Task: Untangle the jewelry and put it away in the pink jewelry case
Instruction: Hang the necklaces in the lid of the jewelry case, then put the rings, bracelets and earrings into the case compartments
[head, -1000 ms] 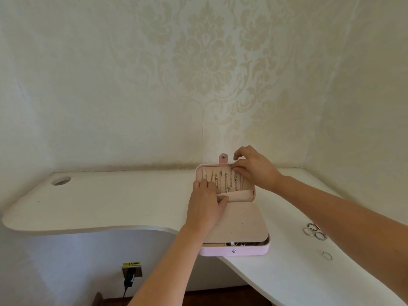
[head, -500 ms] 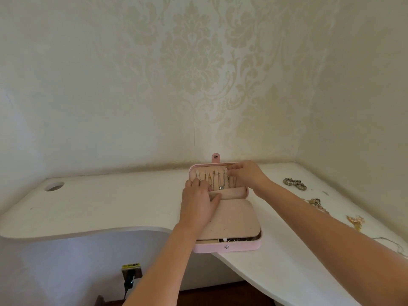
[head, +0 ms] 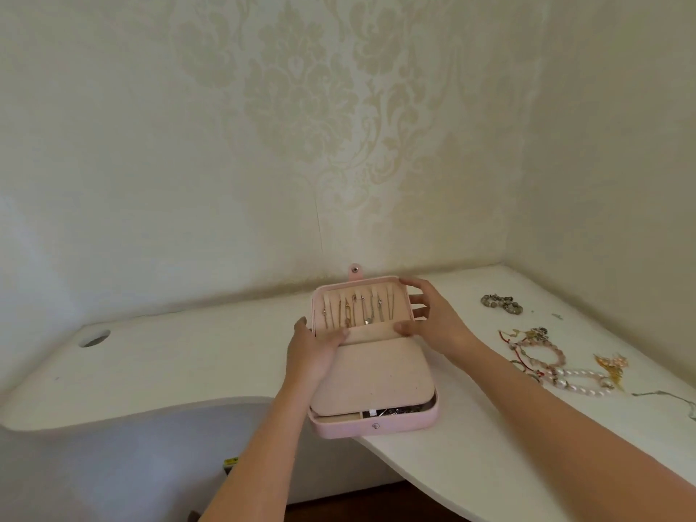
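The pink jewelry case [head: 376,427] lies open on the white desk [head: 188,363], its lid standing up. Several thin necklaces [head: 357,310] hang in a row inside the lid. A beige padded flap [head: 376,374] covers the base, and dark jewelry shows in the gap at its front. My left hand [head: 312,352] pinches the lid's lower left corner, thumb on the beige pocket. My right hand [head: 433,314] rests at the lid's right edge with fingers spread and thumb on the pocket. A tangle of pink bead bracelets and red cords [head: 534,352] lies to the right.
Also on the desk's right side are a dark bead bracelet [head: 501,304], a pearl bracelet [head: 580,382], a gold ornament [head: 610,365] and a thin chain [head: 666,397]. A cable hole [head: 94,337] sits far left. The desk's front edge curves inward just left of the case.
My right hand left the necklaces and moved to the lid's right edge. My left hand slid to the lid's lower left corner. The view swung, bringing the loose jewelry on the right into sight.
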